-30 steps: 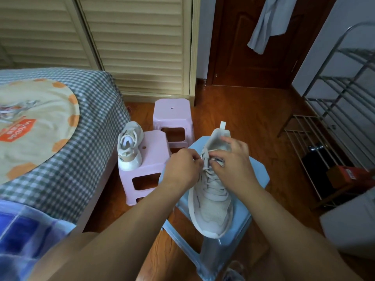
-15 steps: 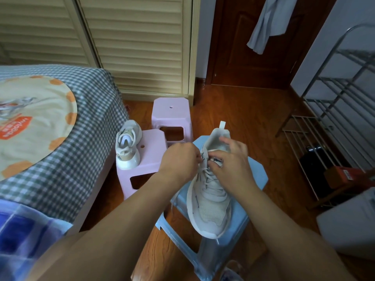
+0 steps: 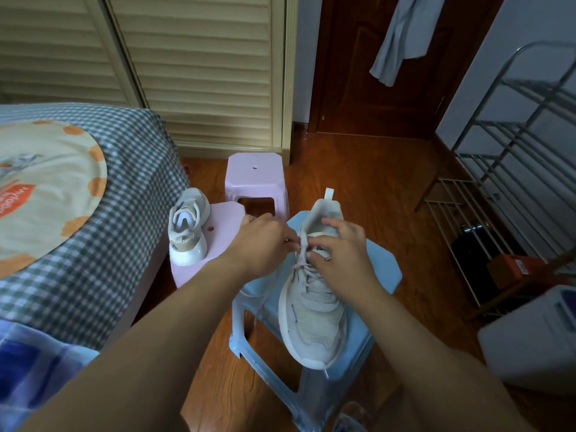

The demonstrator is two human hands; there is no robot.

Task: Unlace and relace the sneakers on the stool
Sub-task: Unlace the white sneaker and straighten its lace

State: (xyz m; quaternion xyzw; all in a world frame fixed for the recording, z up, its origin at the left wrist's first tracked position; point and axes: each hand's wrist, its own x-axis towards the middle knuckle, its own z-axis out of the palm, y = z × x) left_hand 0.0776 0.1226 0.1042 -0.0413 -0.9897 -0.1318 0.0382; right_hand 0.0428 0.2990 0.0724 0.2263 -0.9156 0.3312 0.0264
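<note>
1. The blue stool [image 3: 385, 269] carries one pale sneaker [image 3: 313, 316], toe pointing toward the person.
2. A second sneaker [image 3: 188, 227] sits on the pink stool [image 3: 221, 241] just beside it.
3. The left hand [image 3: 260, 244] and right hand [image 3: 344, 254] both pinch the lace [image 3: 304, 244] over the sneaker's upper eyelets.

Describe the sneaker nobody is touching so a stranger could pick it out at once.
Start at the bed with the checked cover on the left; a pink stool stands against its corner. The untouched sneaker sits on that stool. Unlike the sneaker on the blue stool, which both hands work on, it stands alone and looks to have no laces.
</note>
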